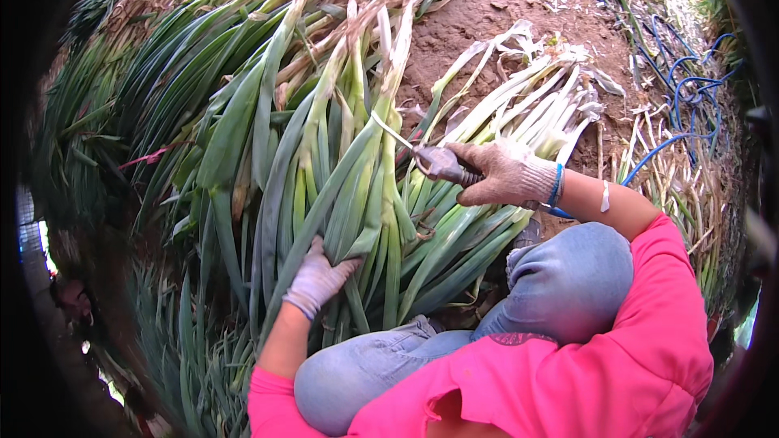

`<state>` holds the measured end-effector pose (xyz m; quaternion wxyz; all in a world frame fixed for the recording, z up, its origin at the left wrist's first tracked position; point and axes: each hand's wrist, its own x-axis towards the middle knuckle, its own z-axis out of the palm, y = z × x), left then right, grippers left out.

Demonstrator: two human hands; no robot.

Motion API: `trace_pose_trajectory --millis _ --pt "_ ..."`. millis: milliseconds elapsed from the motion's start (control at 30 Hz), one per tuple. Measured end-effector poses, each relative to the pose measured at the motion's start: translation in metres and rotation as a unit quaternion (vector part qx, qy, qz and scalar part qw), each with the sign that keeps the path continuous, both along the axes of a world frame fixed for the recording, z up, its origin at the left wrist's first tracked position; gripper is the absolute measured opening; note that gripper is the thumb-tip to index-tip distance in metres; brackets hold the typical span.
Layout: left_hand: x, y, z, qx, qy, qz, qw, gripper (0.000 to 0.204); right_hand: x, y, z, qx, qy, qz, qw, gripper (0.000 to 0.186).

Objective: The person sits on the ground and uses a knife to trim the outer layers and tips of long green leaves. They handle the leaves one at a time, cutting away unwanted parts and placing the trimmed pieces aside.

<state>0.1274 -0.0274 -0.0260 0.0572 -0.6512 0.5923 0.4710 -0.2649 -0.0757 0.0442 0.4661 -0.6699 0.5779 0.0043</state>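
Note:
My left hand (319,277), in a pale glove, is closed around the green leaves of a large green onion (357,211). Its stalk points away from me, toward the brown roots at the top. In its tan glove, my right hand (511,176) grips an air blow gun (441,164) by the handle. The gun's thin curved metal nozzle reaches left and touches or nearly touches the onion stalks. Whether air is blowing cannot be seen. To the right lies a pile of paler, cleaner onions (519,105), partly hidden behind my right hand and forearm.
Unpeeled green onions (174,65) with dry brown outer leaves are heaped at the left and far side. Bare brown soil (450,57) shows between the piles. A blue air hose (694,85) lies coiled at the right and runs to my right wrist. A pink tie (150,156) lies among the leaves.

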Motion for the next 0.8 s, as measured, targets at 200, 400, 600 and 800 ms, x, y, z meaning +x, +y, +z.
trace_pose_trajectory --millis 200,400,600,800 --pt "-0.034 -0.071 0.093 0.068 -0.214 -0.348 0.91 0.073 -0.006 0.011 -0.009 0.021 -0.042 0.058 0.997 0.081" --pt "-0.065 -0.11 0.055 -0.353 -0.04 -0.197 0.914 0.039 -0.019 -0.016 -0.022 0.039 -0.06 -0.033 0.997 0.064" --pt "-0.097 -0.12 0.003 -0.393 -0.138 -0.252 0.874 0.045 -0.025 -0.026 -0.02 0.073 -0.052 -0.039 0.995 0.067" --pt "-0.085 -0.119 -0.014 -0.418 -0.169 -0.244 0.859 0.052 -0.008 -0.009 -0.021 0.092 -0.058 0.048 0.993 0.08"
